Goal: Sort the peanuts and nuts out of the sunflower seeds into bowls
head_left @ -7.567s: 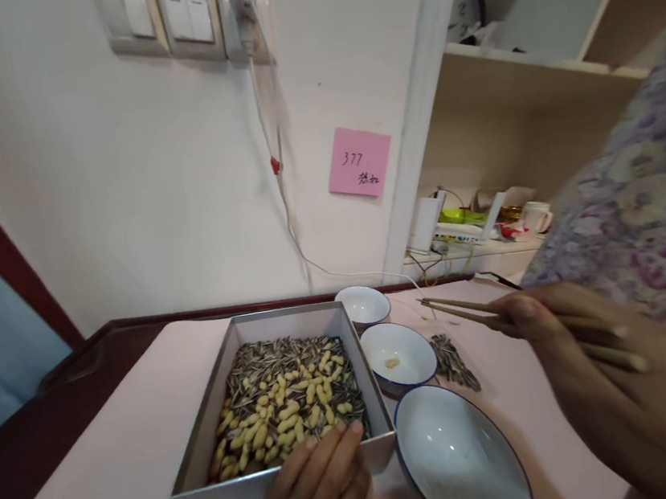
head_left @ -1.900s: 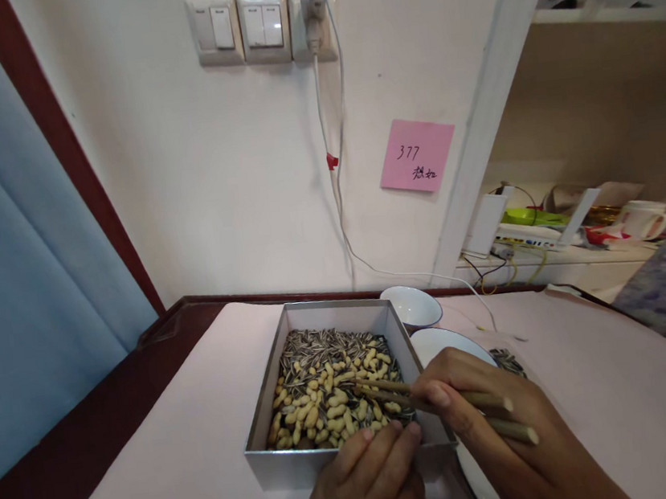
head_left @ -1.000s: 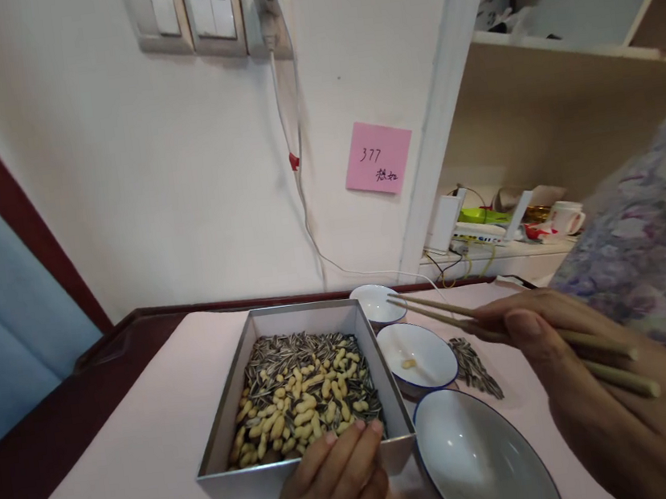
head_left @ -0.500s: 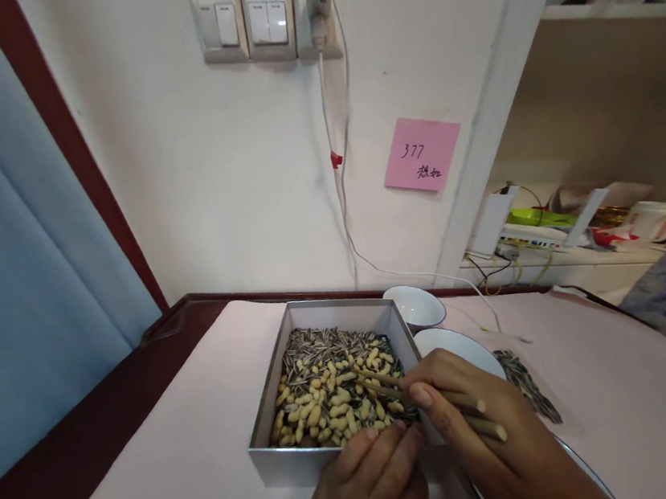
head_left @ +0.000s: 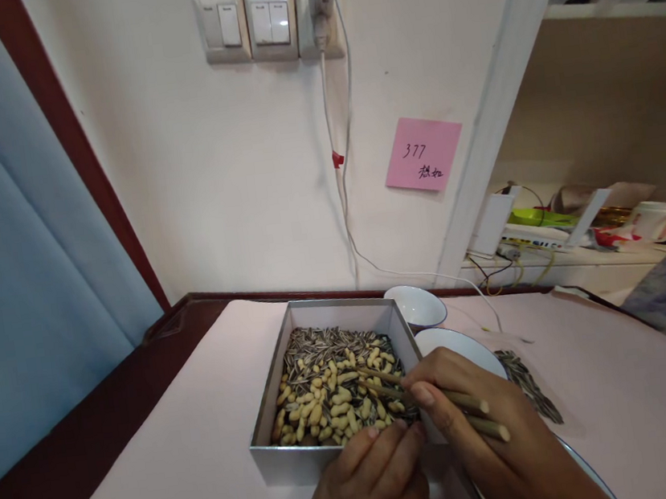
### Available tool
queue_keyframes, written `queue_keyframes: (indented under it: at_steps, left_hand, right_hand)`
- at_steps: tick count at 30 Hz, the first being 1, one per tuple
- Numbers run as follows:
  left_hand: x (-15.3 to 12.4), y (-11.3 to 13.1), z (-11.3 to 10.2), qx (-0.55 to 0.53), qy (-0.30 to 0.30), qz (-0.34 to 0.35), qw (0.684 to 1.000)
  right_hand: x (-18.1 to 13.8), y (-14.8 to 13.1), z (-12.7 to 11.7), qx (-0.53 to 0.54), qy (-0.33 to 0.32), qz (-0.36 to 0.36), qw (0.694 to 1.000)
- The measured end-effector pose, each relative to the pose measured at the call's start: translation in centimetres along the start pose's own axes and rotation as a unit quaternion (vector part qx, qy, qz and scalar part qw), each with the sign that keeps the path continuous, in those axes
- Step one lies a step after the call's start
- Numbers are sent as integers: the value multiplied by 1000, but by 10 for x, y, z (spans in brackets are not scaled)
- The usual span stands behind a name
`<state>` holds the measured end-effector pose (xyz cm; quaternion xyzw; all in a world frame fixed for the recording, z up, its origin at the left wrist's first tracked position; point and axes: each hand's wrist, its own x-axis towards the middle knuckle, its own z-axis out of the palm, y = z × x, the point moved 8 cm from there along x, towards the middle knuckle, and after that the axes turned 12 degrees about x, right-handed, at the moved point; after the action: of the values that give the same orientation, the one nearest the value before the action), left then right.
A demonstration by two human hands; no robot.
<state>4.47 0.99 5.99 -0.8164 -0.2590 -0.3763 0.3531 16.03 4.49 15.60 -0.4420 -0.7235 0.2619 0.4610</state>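
A square grey box (head_left: 290, 368) on the pale pink table holds striped sunflower seeds (head_left: 314, 342) mixed with yellow peanuts (head_left: 319, 409). My left hand (head_left: 367, 484) grips the box's near right edge, fingers curled over the rim. My right hand (head_left: 484, 441) is closed on a pair of wooden chopsticks (head_left: 385, 381). Their tips reach into the box among the peanuts. Whether the tips pinch a peanut I cannot make out.
Right of the box stand white blue-rimmed bowls: a small one (head_left: 416, 308) at the back, a middle one (head_left: 457, 347) partly behind my right hand. A pile of sunflower seeds (head_left: 529, 387) lies on the table. A cable (head_left: 348, 199) hangs down the wall.
Since half a second ago the chopstick tips have shifted slightly within the box; a second ago my right hand held the chopsticks over the bowls at the right. My left hand stays on the box.
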Motion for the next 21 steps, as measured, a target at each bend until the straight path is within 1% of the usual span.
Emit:
queue_keyframes:
  at_steps: [2,5,7,10,15,17,19,20,21]
  left_hand:
    - [1,0,-1,0,-1,-5,1000]
    - [0,-1,1,-3,-1,-10,1000]
    - [0,-1,2,-7,3,-4,1000]
    - [-1,0,1,-11,25,8,1000]
    - [-1,-1,0,-11,18,0,1000]
    - [0,0,-1,-6,11,-1,1000]
    - [2,0,-1,-8,6,0,1000]
    - [2,0,-1,-11,5,0,1000]
    - [3,-1,-1,-15,7,0,1000]
  right_hand:
    - [-2,3,2,11,-12,9,1000]
    - [-3,3,3,29,-6,-1,1000]
    - [-3,3,3,24,0,5,1000]
    - [-3,2,2,-1,-4,18,1000]
    - [-2,-5,-5,-13,2,-15,1000]
    - [-2,-11,-12,-13,10,-28,999]
    - [-5,-18,-26,-33,33,-40,998]
    - [-7,-22,-37,-52,57,-46,996]
    - [-11,-26,-50,-74,95,-48,992]
